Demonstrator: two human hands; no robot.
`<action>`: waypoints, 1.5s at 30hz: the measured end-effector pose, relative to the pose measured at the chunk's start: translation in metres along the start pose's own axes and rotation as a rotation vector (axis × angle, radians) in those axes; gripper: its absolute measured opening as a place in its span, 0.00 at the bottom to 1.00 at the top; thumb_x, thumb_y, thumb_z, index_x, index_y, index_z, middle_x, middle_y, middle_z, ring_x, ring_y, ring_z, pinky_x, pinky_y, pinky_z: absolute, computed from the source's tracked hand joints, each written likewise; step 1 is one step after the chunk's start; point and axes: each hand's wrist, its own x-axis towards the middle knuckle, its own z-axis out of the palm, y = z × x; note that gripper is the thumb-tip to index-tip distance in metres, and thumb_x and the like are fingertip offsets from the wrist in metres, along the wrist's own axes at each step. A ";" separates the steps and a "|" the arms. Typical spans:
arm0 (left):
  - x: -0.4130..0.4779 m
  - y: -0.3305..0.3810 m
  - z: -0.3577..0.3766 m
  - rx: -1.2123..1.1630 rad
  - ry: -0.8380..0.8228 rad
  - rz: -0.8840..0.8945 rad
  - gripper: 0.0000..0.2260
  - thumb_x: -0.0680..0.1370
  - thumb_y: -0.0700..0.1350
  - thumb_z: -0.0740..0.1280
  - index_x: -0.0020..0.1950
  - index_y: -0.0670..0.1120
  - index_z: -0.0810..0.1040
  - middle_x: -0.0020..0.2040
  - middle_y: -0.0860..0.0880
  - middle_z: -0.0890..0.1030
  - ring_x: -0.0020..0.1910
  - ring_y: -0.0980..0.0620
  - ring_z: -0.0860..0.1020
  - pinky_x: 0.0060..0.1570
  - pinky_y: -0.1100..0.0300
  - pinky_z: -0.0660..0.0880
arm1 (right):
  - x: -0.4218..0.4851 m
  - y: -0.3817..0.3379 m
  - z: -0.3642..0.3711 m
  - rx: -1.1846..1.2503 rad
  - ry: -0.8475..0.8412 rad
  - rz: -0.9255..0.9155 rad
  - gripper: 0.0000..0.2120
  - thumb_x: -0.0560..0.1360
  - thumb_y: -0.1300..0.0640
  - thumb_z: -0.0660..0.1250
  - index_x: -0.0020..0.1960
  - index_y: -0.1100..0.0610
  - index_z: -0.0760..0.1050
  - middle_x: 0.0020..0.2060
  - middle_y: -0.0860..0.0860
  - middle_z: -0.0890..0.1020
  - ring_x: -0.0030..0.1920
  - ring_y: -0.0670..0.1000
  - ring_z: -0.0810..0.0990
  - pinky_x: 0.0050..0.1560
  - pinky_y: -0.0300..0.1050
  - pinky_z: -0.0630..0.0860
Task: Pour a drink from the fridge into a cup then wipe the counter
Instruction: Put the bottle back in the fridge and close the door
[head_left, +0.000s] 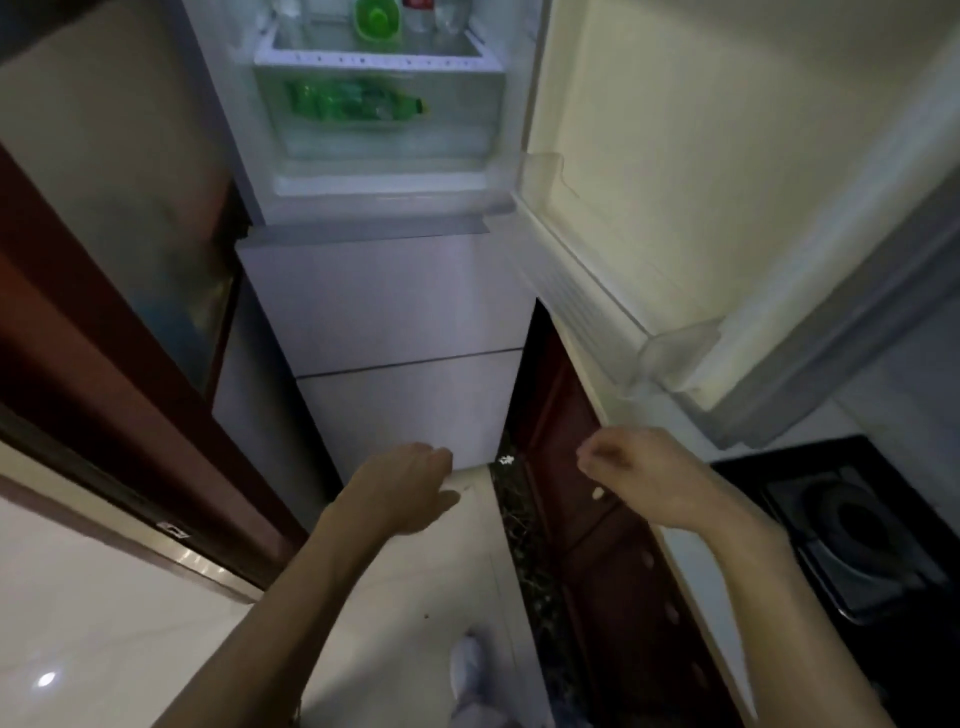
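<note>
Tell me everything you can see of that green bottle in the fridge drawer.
The green bottle looks like translucent plastic, with a yellowish cap at its right end. It lies on its side inside the clear drawer of the open fridge, resting on the drawer's floor, blurred through its front. How full it is cannot be told.

Cropping the green tub (376, 21) and clear bottles (439, 18) on the top shelf of the fridge (384, 291) at the upper edge. Veiling the green bottle (353, 101) behind a frosted drawer front (379, 140), leaving its label unreadable. Cutting the door (675, 156) and stove (857, 530) at the right edge. Smearing the left hand (410, 483) and right hand (628, 462), hiding the left fingers. Cropping both forearms (291, 597) and a pale, blurred shoe (467, 670) at the bottom.
</note>
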 end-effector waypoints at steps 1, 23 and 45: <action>-0.004 0.008 0.001 -0.007 0.016 0.010 0.17 0.81 0.54 0.60 0.65 0.47 0.72 0.62 0.46 0.77 0.59 0.46 0.75 0.56 0.54 0.72 | -0.015 0.008 -0.015 0.018 0.040 0.035 0.08 0.78 0.54 0.66 0.53 0.55 0.81 0.47 0.49 0.84 0.47 0.47 0.81 0.54 0.45 0.77; -0.049 0.171 -0.015 -0.241 0.358 -0.067 0.16 0.81 0.53 0.61 0.68 0.51 0.71 0.63 0.51 0.76 0.57 0.54 0.77 0.55 0.60 0.75 | -0.058 0.078 -0.117 0.620 0.740 -0.036 0.16 0.73 0.62 0.65 0.59 0.52 0.74 0.50 0.47 0.81 0.51 0.48 0.79 0.57 0.46 0.76; -0.042 -0.010 -0.026 -0.358 0.531 -0.410 0.23 0.81 0.48 0.60 0.74 0.45 0.60 0.68 0.48 0.69 0.64 0.50 0.71 0.63 0.57 0.71 | 0.046 -0.212 -0.087 -0.227 0.759 -1.155 0.27 0.72 0.64 0.63 0.71 0.57 0.69 0.74 0.58 0.62 0.72 0.55 0.63 0.67 0.49 0.68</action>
